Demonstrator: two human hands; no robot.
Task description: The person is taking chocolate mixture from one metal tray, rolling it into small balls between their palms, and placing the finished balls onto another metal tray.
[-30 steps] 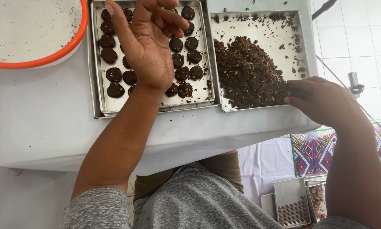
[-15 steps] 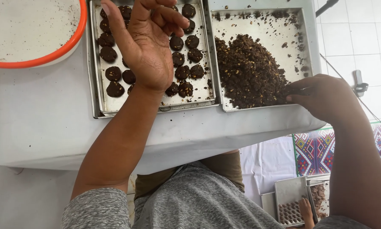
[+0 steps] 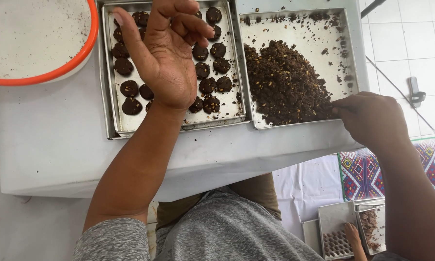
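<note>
My left hand hovers palm up over a steel tray of dark round dough balls, fingers curled and apart, holding nothing. My right hand rests at the near right edge of a second steel tray, its fingertips pinching at the edge of the heap of dark crumbly dough. Whether it holds a bit of dough is hidden by the fingers.
A white bowl with an orange rim sits at the far left on the white table. On the floor at lower right, another person's hand works at a small tray beside a patterned mat.
My right hand has slid left along the tray edge toward the dough heap. My left hand stays above the tray of balls. Another person's hand has appeared at the floor tray.
</note>
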